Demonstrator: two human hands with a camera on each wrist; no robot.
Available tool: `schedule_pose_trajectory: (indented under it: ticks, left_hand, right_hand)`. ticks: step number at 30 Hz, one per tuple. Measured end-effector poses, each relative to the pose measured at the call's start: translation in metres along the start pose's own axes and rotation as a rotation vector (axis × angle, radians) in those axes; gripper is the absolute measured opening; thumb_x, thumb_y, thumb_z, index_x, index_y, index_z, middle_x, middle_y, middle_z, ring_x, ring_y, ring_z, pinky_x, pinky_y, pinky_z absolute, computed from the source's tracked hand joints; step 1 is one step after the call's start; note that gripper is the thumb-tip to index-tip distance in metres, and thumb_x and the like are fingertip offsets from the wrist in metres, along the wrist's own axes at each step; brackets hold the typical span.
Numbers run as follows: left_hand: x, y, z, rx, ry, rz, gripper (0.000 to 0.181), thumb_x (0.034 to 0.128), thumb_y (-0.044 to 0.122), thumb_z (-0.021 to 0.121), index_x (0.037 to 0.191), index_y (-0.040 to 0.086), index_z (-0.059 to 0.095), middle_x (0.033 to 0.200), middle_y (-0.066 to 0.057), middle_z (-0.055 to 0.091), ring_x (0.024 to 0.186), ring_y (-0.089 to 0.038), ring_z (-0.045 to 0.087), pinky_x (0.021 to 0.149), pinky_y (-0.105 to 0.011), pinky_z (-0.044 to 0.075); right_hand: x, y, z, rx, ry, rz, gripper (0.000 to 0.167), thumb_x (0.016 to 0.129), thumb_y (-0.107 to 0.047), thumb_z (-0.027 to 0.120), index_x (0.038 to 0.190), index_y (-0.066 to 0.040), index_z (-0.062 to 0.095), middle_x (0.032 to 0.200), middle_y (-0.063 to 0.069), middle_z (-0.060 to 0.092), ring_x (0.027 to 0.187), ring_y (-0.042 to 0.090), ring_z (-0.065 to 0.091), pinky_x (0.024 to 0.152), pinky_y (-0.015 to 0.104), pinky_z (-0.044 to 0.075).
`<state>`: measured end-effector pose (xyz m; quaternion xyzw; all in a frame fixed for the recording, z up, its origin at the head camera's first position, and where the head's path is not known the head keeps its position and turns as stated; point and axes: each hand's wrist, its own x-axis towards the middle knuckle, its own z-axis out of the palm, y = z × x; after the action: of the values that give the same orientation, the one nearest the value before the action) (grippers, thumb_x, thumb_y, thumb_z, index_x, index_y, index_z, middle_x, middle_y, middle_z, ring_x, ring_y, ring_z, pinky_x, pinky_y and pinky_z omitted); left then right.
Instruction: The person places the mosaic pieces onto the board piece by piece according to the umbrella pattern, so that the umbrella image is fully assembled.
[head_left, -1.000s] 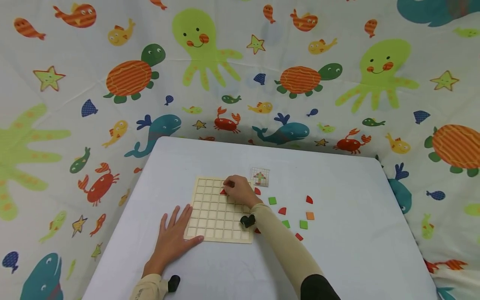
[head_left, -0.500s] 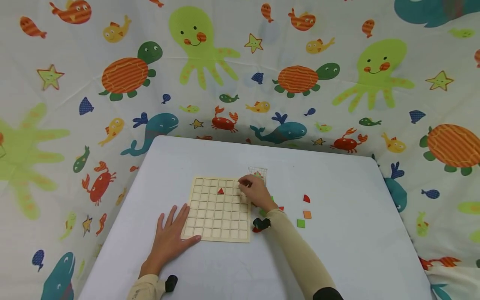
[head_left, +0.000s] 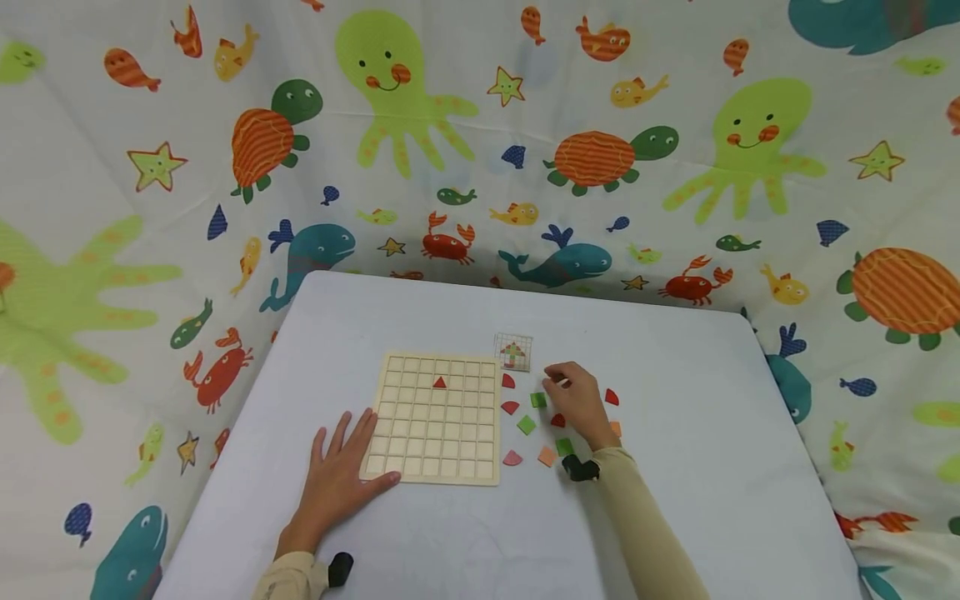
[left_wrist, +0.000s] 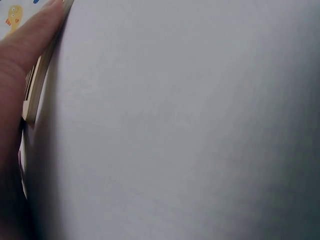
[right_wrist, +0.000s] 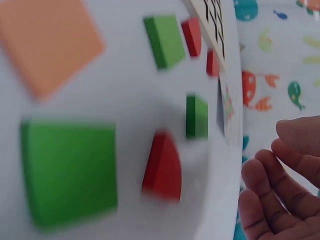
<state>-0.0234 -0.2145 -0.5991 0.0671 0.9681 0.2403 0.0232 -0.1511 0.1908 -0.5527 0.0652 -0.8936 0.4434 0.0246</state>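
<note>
One red triangle point(head_left: 440, 382) sits on the grid board point(head_left: 431, 431), the left hand point(head_left: 341, 469) spread against its left edge. Right of the board, the right hand point(head_left: 582, 404) (loosely bent, holding nothing) is likely choosing among scattered pieces point(head_left: 527, 425); the next move needs a fingertip pinch.

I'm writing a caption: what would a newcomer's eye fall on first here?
Probably the bright sea-creature cloth hanging behind the table. Next comes the lone red triangle on the far half of the pale gridded board; then the red, green and orange pieces scattered to the board's right, near a small pattern card.
</note>
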Motion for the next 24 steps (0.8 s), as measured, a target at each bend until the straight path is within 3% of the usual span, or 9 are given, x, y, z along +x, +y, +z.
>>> schedule_pose_trajectory:
  ticks: [6,13,18,24]
  left_hand:
    - [0.000,-0.002,0.000,0.008,-0.013,-0.007,0.112,0.0889,0.069,0.073,0.169,0.004,0.029,0.176,-0.014,0.026,0.162,-0.040,0.007,0.125,-0.064,-0.005]
    - [0.000,-0.002,0.004,-0.005,0.009,0.003,0.111,0.0882,0.069,0.074,0.168,0.004,0.031,0.175,-0.014,0.027,0.162,-0.040,0.008,0.125,-0.063,-0.006]
    - [-0.001,-0.002,0.004,-0.008,0.031,0.015,0.110,0.0884,0.067,0.075,0.168,0.005,0.032,0.174,-0.015,0.029,0.162,-0.041,0.010,0.126,-0.062,-0.006]
    - [-0.001,0.001,0.000,-0.014,-0.004,-0.004,0.111,0.0878,0.067,0.076,0.168,0.004,0.031,0.175,-0.014,0.028,0.162,-0.041,0.009,0.125,-0.065,-0.004]
  right_hand:
    - [-0.011,0.022,-0.033,-0.039,0.096,0.011,0.022,0.098,-0.001,0.075,0.118,0.007,0.074,0.114,0.021,0.072,0.103,0.037,0.068,0.091,0.051,0.055]
    - [-0.024,0.046,-0.062,-0.072,0.170,0.140,0.026,0.100,-0.004,0.072,0.122,0.009,0.071,0.116,0.025,0.069,0.106,0.040,0.066,0.090,0.050,0.054]
    - [-0.031,0.058,-0.073,-0.061,0.207,0.247,0.029,0.103,-0.008,0.067,0.126,0.009,0.069,0.120,0.027,0.067,0.112,0.040,0.063,0.092,0.049,0.052]
    - [-0.035,0.071,-0.075,-0.076,0.193,0.321,0.030,0.102,-0.009,0.069,0.125,0.011,0.067,0.119,0.029,0.065,0.111,0.041,0.061,0.096,0.050,0.051]
